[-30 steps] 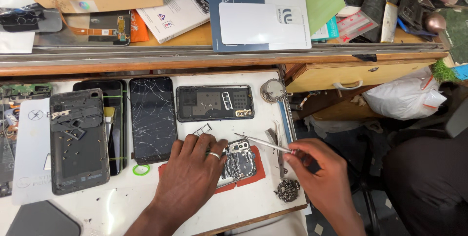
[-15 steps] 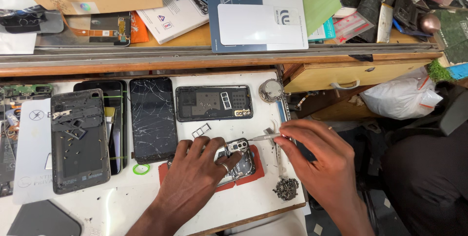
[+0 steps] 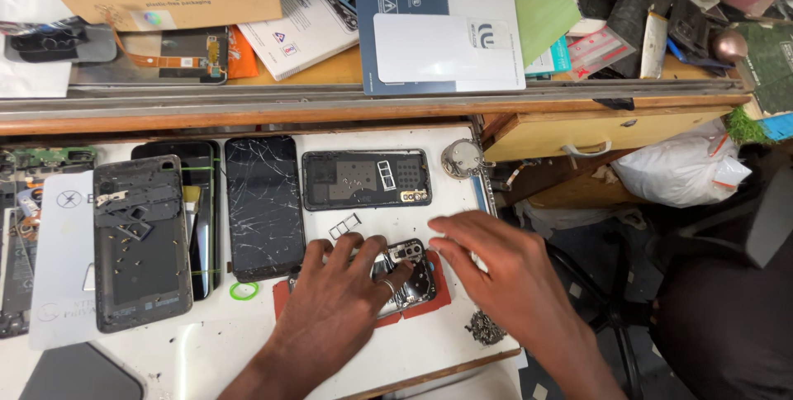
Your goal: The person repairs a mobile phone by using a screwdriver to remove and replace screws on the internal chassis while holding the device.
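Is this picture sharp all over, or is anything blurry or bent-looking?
Head view: even, soft light with faint shadows; the right hand is smeared by motion blur, while the left hand on the opened phone and the cracked screen look sharp; the shelf edge bows slightly from the wide lens.

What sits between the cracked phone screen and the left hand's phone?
In the head view, only bare white table between cracked screen and opened phone under left hand.

The right hand [image 3: 504, 272] no longer shows the tweezers it held a second ago. It now lies flat, fingers spread, beside the opened phone [image 3: 406, 280].
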